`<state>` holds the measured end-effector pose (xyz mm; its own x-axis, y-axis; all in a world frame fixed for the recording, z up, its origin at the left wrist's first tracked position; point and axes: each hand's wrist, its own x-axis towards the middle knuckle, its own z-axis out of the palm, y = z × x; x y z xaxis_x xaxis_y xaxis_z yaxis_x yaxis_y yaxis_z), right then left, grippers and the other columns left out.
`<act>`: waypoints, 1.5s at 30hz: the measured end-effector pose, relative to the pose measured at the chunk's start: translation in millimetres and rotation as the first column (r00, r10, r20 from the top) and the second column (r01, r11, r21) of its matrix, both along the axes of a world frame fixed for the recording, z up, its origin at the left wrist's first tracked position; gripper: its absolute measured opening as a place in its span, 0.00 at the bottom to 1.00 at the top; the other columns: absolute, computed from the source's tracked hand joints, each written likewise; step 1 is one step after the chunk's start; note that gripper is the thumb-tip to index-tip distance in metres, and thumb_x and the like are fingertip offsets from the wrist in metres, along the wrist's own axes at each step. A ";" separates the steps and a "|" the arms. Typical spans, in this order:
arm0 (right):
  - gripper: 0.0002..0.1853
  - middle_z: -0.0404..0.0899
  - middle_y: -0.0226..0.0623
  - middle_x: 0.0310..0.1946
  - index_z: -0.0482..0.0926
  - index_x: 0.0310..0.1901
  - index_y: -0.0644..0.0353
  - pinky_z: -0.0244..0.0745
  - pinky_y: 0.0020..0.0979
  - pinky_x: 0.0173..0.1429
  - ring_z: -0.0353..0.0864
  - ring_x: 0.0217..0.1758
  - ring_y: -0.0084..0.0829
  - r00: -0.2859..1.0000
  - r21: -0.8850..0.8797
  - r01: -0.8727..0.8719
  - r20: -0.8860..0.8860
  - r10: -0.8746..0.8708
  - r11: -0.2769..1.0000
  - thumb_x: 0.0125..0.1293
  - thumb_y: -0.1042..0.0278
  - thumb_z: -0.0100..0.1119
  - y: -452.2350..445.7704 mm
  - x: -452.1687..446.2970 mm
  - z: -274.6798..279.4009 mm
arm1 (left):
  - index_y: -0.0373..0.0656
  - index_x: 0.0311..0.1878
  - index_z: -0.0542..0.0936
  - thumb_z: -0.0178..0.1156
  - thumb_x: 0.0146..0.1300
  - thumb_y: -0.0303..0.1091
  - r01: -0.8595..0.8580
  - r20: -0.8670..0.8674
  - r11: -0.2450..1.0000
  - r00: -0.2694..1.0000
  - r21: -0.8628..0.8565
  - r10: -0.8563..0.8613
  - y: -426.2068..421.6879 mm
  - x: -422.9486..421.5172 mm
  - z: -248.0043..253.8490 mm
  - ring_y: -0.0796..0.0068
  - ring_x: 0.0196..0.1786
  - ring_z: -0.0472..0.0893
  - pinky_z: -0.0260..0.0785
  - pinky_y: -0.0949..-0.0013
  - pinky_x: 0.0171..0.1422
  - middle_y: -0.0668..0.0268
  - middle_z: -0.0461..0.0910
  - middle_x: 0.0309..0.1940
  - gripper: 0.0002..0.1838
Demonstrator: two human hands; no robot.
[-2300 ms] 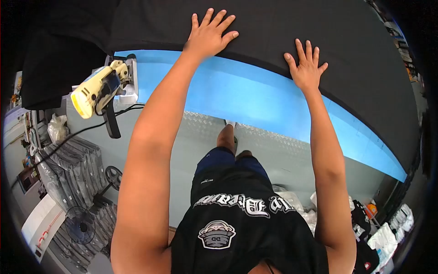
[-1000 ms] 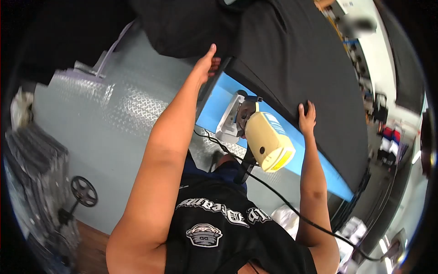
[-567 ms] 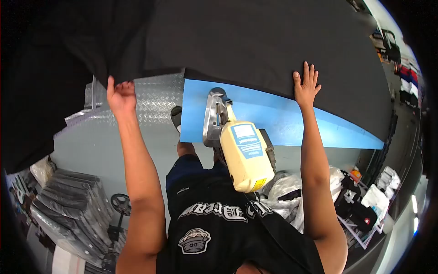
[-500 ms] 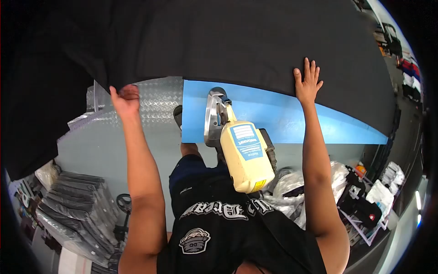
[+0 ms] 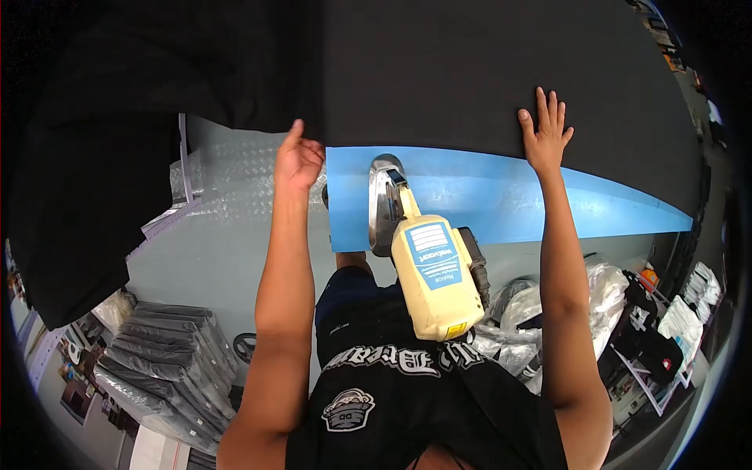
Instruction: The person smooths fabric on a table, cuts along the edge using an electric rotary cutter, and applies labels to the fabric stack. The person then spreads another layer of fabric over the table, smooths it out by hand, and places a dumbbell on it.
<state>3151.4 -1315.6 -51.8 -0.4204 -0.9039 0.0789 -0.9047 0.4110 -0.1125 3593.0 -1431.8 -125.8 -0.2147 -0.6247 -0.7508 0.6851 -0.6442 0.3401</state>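
Observation:
A wide black cloth (image 5: 439, 70) lies over a blue tabletop (image 5: 470, 196), smooth on the right and bunched in folds on the left. My right hand (image 5: 546, 139) rests flat on it near its front edge, fingers spread. At the blue top's left end, my left hand (image 5: 301, 163) is by the cloth's edge, palm showing, thumb apart and fingers loosely bent; I see nothing held. Between my arms a cream-bodied machine (image 5: 435, 274) with a blue label and a rounded metal plate (image 5: 384, 204) stands in front of the blue top, close to my body.
Cloth hangs down at the far left beside a pale metal frame (image 5: 186, 160). Plastic-wrapped dark bundles (image 5: 164, 368) are stacked at lower left. On the right are clear plastic bags (image 5: 521, 309) and a rack (image 5: 654, 376) with black and white items. Patterned metal flooring (image 5: 243, 164) shows beyond the table's left end.
My left hand has moved right to the blue top's left end, and folds have gathered in the cloth above it. My right hand stays flat on the cloth. The view has shifted slightly.

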 end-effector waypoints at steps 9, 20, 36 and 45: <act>0.38 0.52 0.38 0.82 0.61 0.78 0.36 0.29 0.72 0.78 0.43 0.86 0.47 1.000 -0.001 -0.010 -0.009 0.010 1.000 0.72 0.27 0.44 1.4 -5.2 -4.1 | 0.48 0.34 0.77 0.65 0.71 0.35 -0.181 -0.018 0.958 0.983 -0.221 0.181 -6.7 22.8 48.5 0.77 0.27 0.77 0.69 0.69 0.35 0.71 0.79 0.24 0.09; 0.39 0.51 0.38 0.82 0.61 0.79 0.36 0.29 0.72 0.78 0.42 0.86 0.46 1.000 0.023 -0.012 -0.019 0.012 1.000 0.72 0.27 0.44 0.7 -5.2 -3.7 | 0.48 0.28 0.72 0.69 0.68 0.31 -0.015 0.163 0.992 0.986 -0.124 0.036 8.0 44.4 30.4 0.77 0.23 0.74 0.69 0.69 0.30 0.67 0.76 0.22 0.15; 0.37 0.52 0.41 0.82 0.64 0.77 0.40 0.32 0.74 0.77 0.43 0.86 0.48 0.954 -0.060 -0.246 0.160 0.253 0.967 0.72 0.34 0.54 -28.6 88.8 40.7 | 0.38 0.45 0.85 0.70 0.61 0.34 0.943 0.891 -0.326 0.198 -0.060 0.409 -25.0 12.0 125.9 0.65 0.47 0.82 0.76 0.64 0.54 0.63 0.84 0.45 0.13; 0.37 0.54 0.43 0.81 0.65 0.76 0.44 0.30 0.71 0.79 0.44 0.86 0.49 0.939 -0.012 -0.286 0.195 0.283 0.958 0.72 0.33 0.52 -16.1 99.0 32.3 | 0.37 0.42 0.87 0.68 0.61 0.32 0.881 0.916 -0.456 0.072 0.127 0.395 -39.7 4.1 130.3 0.64 0.46 0.83 0.77 0.63 0.56 0.62 0.86 0.40 0.09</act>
<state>3250.4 -1331.7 -19.5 -0.1513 -0.9885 0.0066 -0.9458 0.1428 -0.2917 3597.1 -1471.5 4.5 -0.9169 -0.3990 0.0101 -0.3589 0.8353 0.4165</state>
